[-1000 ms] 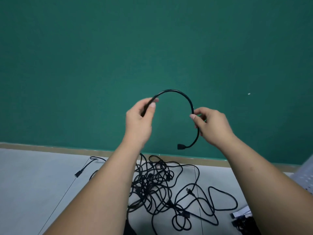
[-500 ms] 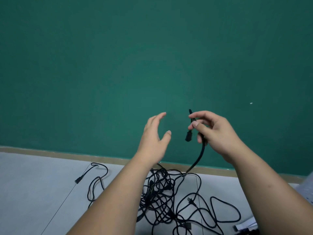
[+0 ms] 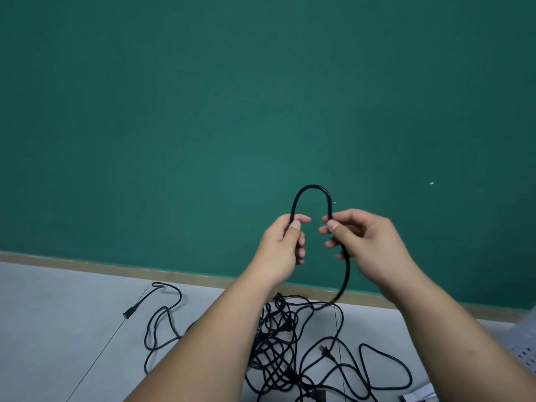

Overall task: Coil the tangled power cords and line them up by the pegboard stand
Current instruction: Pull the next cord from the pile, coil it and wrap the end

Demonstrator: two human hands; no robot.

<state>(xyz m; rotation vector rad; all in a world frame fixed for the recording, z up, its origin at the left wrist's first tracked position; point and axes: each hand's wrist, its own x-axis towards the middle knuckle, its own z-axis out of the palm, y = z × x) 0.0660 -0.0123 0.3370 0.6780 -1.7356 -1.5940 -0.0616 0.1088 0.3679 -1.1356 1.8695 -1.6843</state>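
Head view: your left hand [image 3: 280, 248] gripping one leg of thin black rubber power cord [image 3: 311, 186], fingers curled round it; your right hand [image 3: 368, 245] pinching other leg, thumb and forefinger clamped on it. Arch standing above both hands; tail trailing down into black tangled cord pile [image 3: 278, 348] on grey floor [image 3: 58, 329]. Risk: drawing next loop likely tightening knots or lifting whole pile, tail running through snarl.

A pale grey smooth floor [image 3: 58, 329], crossed by a thin dark seam [image 3: 96, 361], meets a tan skirting strip [image 3: 87, 264] at the back. A tangled heap of black power cords [image 3: 278, 343] lies on it. One strand trails left to a black barrel connector [image 3: 127, 313], and a pronged plug [image 3: 324, 350] sits right of the heap. A white perforated panel [image 3: 526, 346] shows at the right edge.
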